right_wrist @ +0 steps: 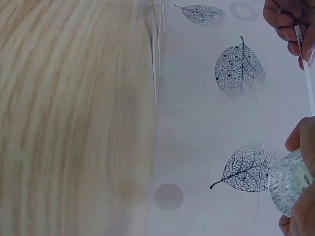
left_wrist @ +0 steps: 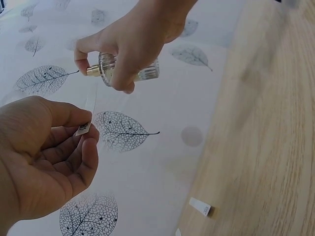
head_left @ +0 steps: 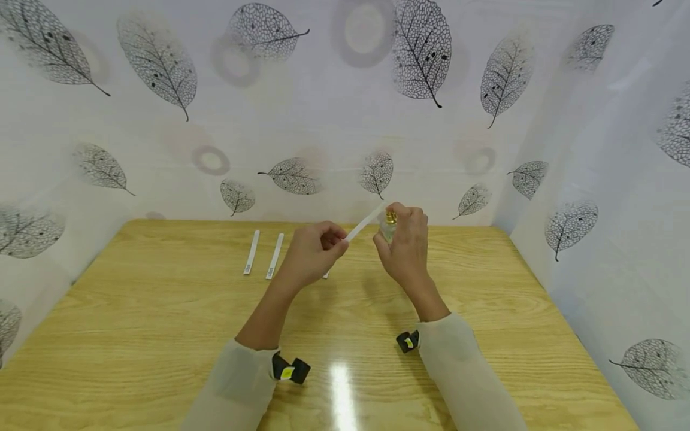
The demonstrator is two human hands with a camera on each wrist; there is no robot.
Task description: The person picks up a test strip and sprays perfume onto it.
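Observation:
My left hand (head_left: 312, 256) pinches a narrow white paper strip (head_left: 365, 222) by its printed end, between thumb and fingers. The strip slants up to the right, its far end close to the bottle. My right hand (head_left: 408, 246) holds a clear glass perfume bottle (head_left: 386, 231) with a gold spray top (head_left: 390, 216). In the left wrist view, the bottle (left_wrist: 150, 73) is tilted on its side, the index finger at its gold top (left_wrist: 92, 71). The right wrist view shows its ribbed glass base (right_wrist: 285, 183). Both hands are raised above the table.
Two white strips, one farther left (head_left: 251, 252) and one nearer the hand (head_left: 274, 256), lie on the wooden table (head_left: 162, 335). Another strip (head_left: 326, 276) shows only its end beside the left hand. A leaf-patterned white curtain (head_left: 323, 120) stands behind the table.

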